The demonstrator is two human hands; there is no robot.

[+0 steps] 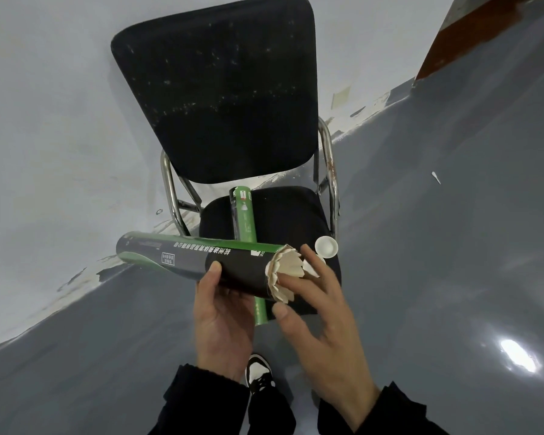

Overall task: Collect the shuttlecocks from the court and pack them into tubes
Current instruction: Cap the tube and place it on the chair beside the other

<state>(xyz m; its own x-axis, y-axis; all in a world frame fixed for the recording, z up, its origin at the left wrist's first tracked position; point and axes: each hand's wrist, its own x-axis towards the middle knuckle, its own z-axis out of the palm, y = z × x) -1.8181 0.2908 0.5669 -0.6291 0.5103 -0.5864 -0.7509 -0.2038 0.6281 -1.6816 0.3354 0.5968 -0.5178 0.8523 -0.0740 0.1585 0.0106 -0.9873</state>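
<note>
Left hand [223, 312] wrapped under a black-and-green cardboard tube [198, 260], held level over the chair [283, 215] so the mouth faces the right hand [311, 312]; fingers loosely spread against the frayed feather shuttlecocks [285, 274] jutting out, probably seating them; second tube [245, 218] and white cap [326, 246] parked on the padded seat

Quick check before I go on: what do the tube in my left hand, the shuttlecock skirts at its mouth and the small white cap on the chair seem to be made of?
Tube: likely cardboard with a printed satin wrap, going by the soft sheen.
Shuttlecock skirts: look like natural feather, matte off-white with separate notched tips.
Cap: probably plastic, smooth and evenly white.
</note>
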